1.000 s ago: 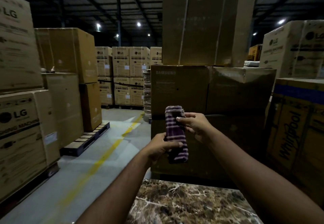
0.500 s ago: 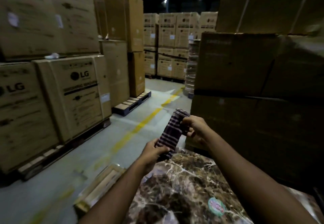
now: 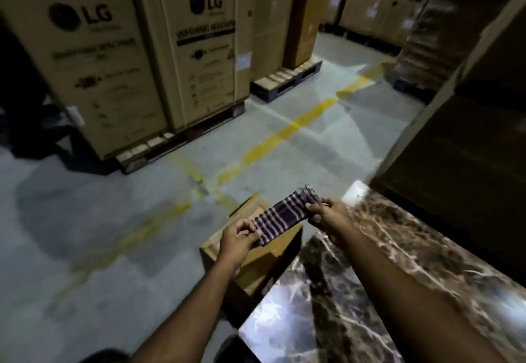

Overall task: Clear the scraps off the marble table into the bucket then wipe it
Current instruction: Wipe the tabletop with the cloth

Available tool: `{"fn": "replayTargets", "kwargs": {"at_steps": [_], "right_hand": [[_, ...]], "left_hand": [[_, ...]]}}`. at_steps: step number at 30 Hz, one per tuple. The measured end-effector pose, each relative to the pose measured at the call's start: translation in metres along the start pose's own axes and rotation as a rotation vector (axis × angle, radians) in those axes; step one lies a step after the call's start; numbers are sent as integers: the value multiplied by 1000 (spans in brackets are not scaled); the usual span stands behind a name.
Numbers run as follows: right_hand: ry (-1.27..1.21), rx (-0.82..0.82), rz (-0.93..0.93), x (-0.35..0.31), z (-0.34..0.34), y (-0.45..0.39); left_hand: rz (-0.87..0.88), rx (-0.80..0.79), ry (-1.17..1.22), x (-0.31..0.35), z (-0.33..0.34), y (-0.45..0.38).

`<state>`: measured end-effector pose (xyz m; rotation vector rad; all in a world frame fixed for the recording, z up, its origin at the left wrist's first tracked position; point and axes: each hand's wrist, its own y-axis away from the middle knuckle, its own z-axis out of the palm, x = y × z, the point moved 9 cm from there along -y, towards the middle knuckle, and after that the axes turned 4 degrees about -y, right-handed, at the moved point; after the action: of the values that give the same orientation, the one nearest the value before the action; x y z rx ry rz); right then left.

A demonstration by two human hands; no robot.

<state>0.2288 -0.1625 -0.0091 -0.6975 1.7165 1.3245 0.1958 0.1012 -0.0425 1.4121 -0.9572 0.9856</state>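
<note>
A folded purple and white checked cloth (image 3: pixel 284 216) is stretched between both hands above the table's left edge. My left hand (image 3: pixel 237 239) pinches its near end. My right hand (image 3: pixel 327 214) pinches its far end. The brown marble table (image 3: pixel 398 271) with white veins fills the lower right, and my right forearm lies over it. No scraps and no bucket show in this view.
An open cardboard box (image 3: pixel 256 257) stands on the floor against the table's left side, under the cloth. Large LG cartons (image 3: pixel 199 49) on pallets line the far left. A dark carton (image 3: pixel 469 149) stands behind the table. Grey floor with yellow lines (image 3: pixel 284 135) lies between.
The camera has tilted down and left, bringing floor, box and table into view. Both hands have turned the cloth from upright to nearly level and lowered it toward the table's edge.
</note>
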Motion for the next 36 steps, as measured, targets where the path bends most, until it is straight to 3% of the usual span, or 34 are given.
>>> {"fn": "replayTargets", "kwargs": {"at_steps": [4,14,17,20,23,28,30,32,36], "right_hand": [[275,24,-47,34,39,-47],[493,-28,7,109,124,-177],[672,-59,-80,124,140,-213],[1001,-131,-228,138,159,-240],[1258,-136,-321,150,170,-253],[1404,-133,-472,153,178,-252],[1501,-189,-578,152,183,-244],[1556,-286,-651,155,196,-237],[1606,-485,-539,182,214,-236]], "left_hand": [[-64,59,-106,-40,-31,-31],[-52,201,-455,-143,-54,-138],[-77,166,-554,-176,-50,-170],[-133,82,-720,-205,-41,-189],[-69,15,-812,-214,-24,-195],[-22,-34,-1037,-222,-8,-190],[107,-17,-1234,-213,-2,-190],[215,-77,-1226,-207,10,-188],[270,-196,-1234,-214,18,-191]]}}
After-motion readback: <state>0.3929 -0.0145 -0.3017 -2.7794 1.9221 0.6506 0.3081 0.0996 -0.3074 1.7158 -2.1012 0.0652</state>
